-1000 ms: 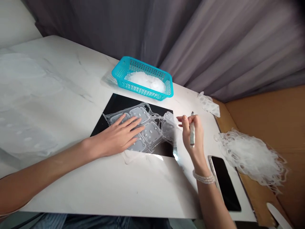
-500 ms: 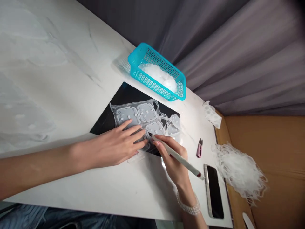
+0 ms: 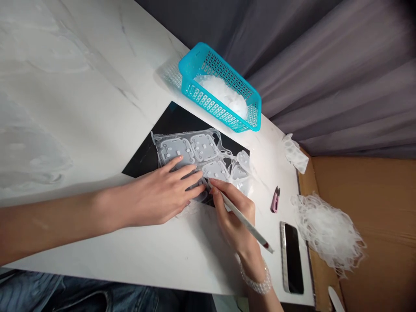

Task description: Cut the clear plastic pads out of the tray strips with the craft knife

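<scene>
A translucent sheet of moulded silicone-like pieces (image 3: 204, 146), rounded squares with small studs, lies on a black mat (image 3: 143, 151). My left hand (image 3: 162, 190) rests flat on the sheet's near part, fingers spread, covering some of it. In my right hand (image 3: 235, 214) is a slim pale pen-like tool (image 3: 248, 226), gripped like a pencil. Its dark pointed tip touches or hovers just over the sheet, beside my left fingertips; I cannot tell which. Smaller moulded pieces joined by thin strands lie at the sheet's right end.
Behind the mat stands a turquoise basket (image 3: 221, 113) with white translucent pieces (image 3: 224, 93). To the right lie pink thread snips (image 3: 275, 200), a phone (image 3: 292, 258) and a white piece (image 3: 295, 154). Stringy white scraps (image 3: 328, 234) hang at the table edge over a brown box (image 3: 373, 208).
The view has shifted slightly. Both hands keep nearly the same place on the sheet, and the tool's tip stays by the left fingertips with its shaft turned a little steeper.
</scene>
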The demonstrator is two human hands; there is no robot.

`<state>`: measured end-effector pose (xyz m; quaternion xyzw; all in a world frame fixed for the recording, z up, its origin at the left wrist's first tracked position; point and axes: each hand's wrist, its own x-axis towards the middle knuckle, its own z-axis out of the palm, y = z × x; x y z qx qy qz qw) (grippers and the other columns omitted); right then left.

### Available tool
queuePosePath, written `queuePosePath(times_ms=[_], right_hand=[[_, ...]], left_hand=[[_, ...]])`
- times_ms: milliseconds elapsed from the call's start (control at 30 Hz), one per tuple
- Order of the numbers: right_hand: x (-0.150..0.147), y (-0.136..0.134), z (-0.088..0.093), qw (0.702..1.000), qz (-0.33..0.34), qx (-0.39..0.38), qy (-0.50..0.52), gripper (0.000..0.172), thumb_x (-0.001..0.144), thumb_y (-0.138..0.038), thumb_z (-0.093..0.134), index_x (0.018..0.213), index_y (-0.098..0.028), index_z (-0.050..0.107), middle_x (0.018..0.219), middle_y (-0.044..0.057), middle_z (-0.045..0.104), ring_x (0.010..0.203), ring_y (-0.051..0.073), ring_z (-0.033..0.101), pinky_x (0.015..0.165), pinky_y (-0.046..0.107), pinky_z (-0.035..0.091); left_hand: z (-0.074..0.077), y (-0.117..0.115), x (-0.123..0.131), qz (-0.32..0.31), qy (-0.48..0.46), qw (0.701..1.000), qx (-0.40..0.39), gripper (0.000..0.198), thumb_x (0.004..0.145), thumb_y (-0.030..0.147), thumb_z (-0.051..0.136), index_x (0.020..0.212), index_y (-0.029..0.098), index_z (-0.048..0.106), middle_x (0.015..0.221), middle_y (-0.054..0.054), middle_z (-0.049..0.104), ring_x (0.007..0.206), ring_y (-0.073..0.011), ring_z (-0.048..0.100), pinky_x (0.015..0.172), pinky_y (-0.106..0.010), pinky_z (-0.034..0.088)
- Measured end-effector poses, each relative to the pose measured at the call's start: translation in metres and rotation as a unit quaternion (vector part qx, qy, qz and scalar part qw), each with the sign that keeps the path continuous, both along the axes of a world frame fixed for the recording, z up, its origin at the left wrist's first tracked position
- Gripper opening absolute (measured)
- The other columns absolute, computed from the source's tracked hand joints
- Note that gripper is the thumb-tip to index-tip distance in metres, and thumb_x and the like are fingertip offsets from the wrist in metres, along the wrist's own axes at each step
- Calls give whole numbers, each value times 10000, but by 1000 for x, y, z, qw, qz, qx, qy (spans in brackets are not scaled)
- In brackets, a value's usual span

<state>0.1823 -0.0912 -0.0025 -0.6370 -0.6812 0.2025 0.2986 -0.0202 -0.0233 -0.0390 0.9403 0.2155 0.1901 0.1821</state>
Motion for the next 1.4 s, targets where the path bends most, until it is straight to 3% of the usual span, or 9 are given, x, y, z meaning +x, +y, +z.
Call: queuePosePath(times_ms=[200,333,500,667,900,1033,1200,1400], right_hand=[[-7,4,0,997,29,49,-44,190,975,-129,525,1076,-190,674,1049,108,735,954,196,730,837,352,618],[-5,-11,6,995,44,47,-76,188,966,-72,516,1056,-166,651,1069,130,717,1020,200,714,862,350,610],[0,-26,1,989,63,82,-105,251,947,-15,511,1091,-191,617,1012,100,709,1078,212,690,880,357,606],[5,-18,-19,978,110,131,-119,310,950,-21,517,1195,-195,592,946,81,673,1161,245,644,928,405,594],[5,-7,-25,976,108,150,-112,314,960,-40,509,1212,-203,601,1085,111,672,1063,203,668,906,361,601],[4,-1,-23,977,103,139,-123,295,971,-83,514,1227,-194,607,1215,138,666,1103,229,648,942,418,588],[6,4,-26,965,131,122,-193,324,990,-104,488,1291,-135,604,1309,167,666,1177,275,603,992,474,565],[0,6,-19,914,160,136,-348,352,996,-81,453,1307,-60,616,1287,207,672,1103,297,598,901,440,589]], left_hand=[[4,1,1,-8,87,990,113,406,975,270,463,1349,170,585,1430,-170,562,1320,-359,501,1139,-584,309],[6,0,1,-3,97,985,145,416,992,304,467,1365,165,588,1423,-154,578,1310,-349,513,1116,-579,354],[10,0,-1,-7,113,981,156,420,984,308,490,1373,188,592,1431,-139,580,1309,-340,517,1111,-571,368],[9,0,-3,-9,123,980,156,422,978,327,502,1356,171,605,1428,-153,578,1311,-354,511,1121,-583,352],[14,-1,0,-2,126,983,133,413,970,293,495,1339,145,605,1404,-159,594,1309,-353,512,1134,-578,344],[17,-3,2,12,126,985,115,417,964,297,479,1329,142,611,1397,-147,604,1305,-347,517,1144,-575,336],[8,-8,3,28,95,987,127,434,949,310,486,1316,128,627,1429,-192,578,1343,-359,497,1156,-595,312],[-13,-11,2,49,63,989,123,400,925,306,517,1261,145,660,1457,-209,552,1399,-353,464,1216,-597,208]])
